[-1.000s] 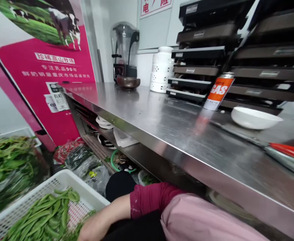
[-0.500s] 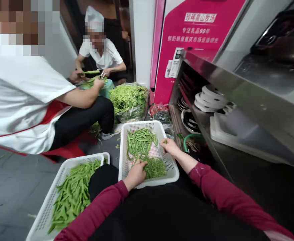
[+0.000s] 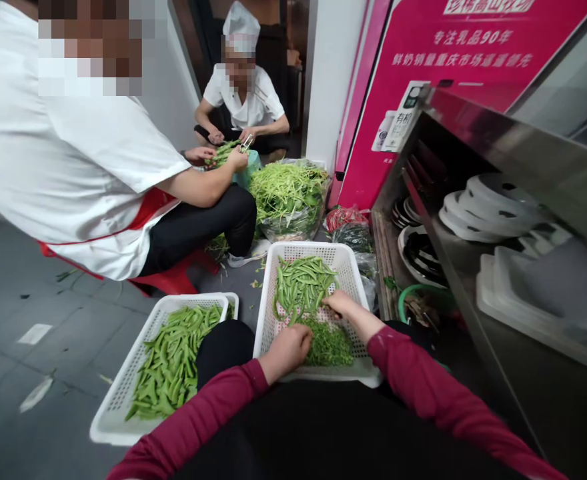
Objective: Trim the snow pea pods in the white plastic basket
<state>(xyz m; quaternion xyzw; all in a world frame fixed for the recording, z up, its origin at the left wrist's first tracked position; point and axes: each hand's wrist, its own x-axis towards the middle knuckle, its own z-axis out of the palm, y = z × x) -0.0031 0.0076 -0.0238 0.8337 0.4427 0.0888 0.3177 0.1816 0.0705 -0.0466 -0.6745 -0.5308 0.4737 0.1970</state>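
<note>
A white perforated basket (image 3: 264, 303) sits in front of me, with slender green pods (image 3: 303, 283) like pea pods in its far half. A heap of small green trimmings (image 3: 329, 343) fills the near half. My left hand (image 3: 289, 348) is closed at the left edge of the trimmings; its curled fingers hide whatever they hold. Over the right side of the basket, my right hand (image 3: 342, 304) is pinched beside the pods, its fingertips down at their edge. What lies between those fingers is too small to make out.
To my left stands another white basket (image 3: 116, 400) of green pods. Two co-workers in white handle stalks near a bag of leafy greens (image 3: 288, 193). A metal shelf (image 3: 503, 293) with stacked dishes borders my right, with a green-rimmed basket (image 3: 426, 290) below.
My right hand has moved inward from the basket's right rim to the pods. The left hand's fingers have curled in more. The view has swung to the left.
</note>
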